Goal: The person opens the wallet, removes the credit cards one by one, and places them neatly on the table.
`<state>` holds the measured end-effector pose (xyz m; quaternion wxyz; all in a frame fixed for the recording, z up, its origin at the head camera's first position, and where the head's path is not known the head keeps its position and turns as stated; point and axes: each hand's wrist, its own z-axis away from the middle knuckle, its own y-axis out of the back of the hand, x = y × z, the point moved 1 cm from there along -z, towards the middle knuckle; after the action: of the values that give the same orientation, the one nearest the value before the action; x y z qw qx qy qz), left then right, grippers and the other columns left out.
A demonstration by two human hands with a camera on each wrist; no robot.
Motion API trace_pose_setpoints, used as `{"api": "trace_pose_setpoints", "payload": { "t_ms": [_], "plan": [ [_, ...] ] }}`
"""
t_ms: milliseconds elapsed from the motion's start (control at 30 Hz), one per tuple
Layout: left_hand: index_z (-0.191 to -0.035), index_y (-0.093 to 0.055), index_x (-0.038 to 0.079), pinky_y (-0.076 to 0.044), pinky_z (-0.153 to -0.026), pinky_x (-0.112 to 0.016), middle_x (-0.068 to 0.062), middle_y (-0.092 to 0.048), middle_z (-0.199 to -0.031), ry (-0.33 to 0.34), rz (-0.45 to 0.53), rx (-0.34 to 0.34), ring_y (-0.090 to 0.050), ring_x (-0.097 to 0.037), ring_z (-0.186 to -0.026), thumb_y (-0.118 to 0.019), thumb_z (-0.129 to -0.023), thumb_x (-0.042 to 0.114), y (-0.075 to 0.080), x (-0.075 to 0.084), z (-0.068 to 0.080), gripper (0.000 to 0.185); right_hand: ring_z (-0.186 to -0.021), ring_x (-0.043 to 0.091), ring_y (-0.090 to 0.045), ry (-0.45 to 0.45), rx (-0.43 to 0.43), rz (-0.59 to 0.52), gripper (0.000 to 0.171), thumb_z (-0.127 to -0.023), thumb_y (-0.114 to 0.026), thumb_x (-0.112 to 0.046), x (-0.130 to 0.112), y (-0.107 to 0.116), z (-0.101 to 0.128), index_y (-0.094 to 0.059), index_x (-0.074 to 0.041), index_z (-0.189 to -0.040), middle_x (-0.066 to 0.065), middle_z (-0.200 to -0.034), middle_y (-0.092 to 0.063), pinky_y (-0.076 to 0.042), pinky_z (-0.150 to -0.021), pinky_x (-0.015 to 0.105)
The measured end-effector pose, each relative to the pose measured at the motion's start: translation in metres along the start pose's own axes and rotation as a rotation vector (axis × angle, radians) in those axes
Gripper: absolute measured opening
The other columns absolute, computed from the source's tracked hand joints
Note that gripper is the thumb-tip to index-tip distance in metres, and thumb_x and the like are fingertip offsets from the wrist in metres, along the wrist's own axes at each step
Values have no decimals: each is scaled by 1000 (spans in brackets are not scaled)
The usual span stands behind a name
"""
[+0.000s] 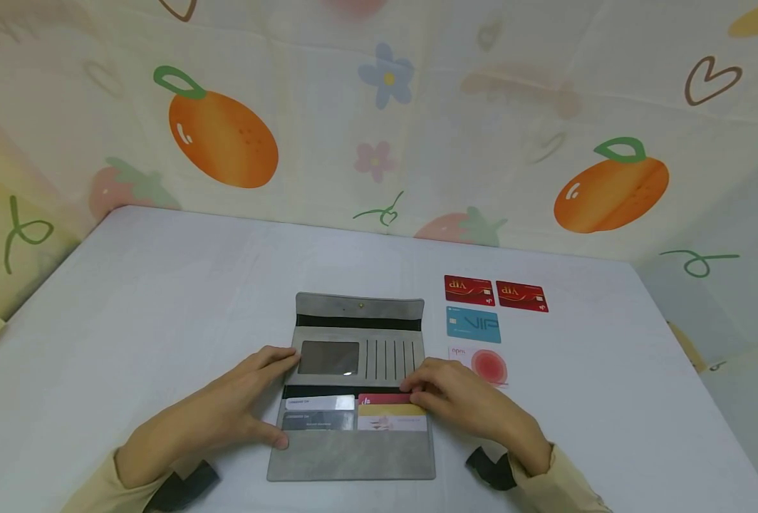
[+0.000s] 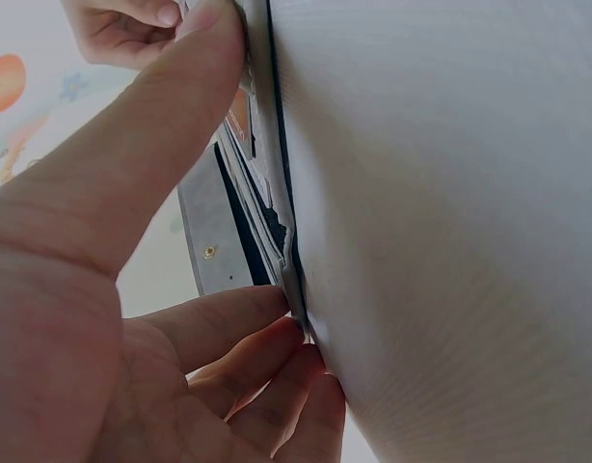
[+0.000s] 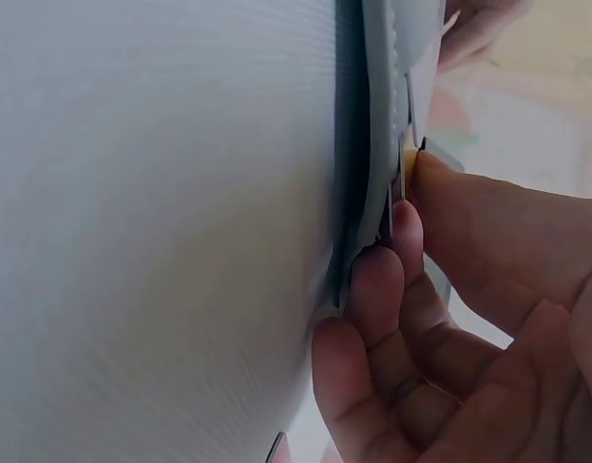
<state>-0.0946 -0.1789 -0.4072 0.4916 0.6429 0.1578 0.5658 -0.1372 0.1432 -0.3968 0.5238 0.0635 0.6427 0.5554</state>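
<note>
The left hand (image 1: 225, 413) holds the open wallet (image 1: 353, 388) flat on the desk (image 1: 129, 320), fingers spread along its edge. The right hand (image 1: 465, 402) fingers pinch the red card (image 1: 385, 400) in its slot.

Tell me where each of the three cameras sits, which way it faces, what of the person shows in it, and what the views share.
Head: above, looking forward and down at the open grey fabric wallet on the white table; left hand, right hand and sleeves show.
Left wrist: low at the table, looking along the wallet's edge; left hand fills it.
Right wrist: low on the other side, at the wallet; right hand's fingers show.
Shared: all three see the wallet.
</note>
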Motion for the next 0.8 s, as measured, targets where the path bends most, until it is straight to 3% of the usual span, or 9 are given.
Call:
{"api": "trace_pose_setpoints", "payload": {
  "t_ms": [800],
  "plan": [
    [-148,-41,0,-41,-108,-56,-12,-41,-150,-11,-19,14,-43,-35,-137,-90,-65,43,0,1,1,106,-82,6,-59,-13,11,-22,14,-93,-68,-14,0,-2,-1,-75,-10,-105,-2,-97,-70,-52,-73,18]
  ]
}}
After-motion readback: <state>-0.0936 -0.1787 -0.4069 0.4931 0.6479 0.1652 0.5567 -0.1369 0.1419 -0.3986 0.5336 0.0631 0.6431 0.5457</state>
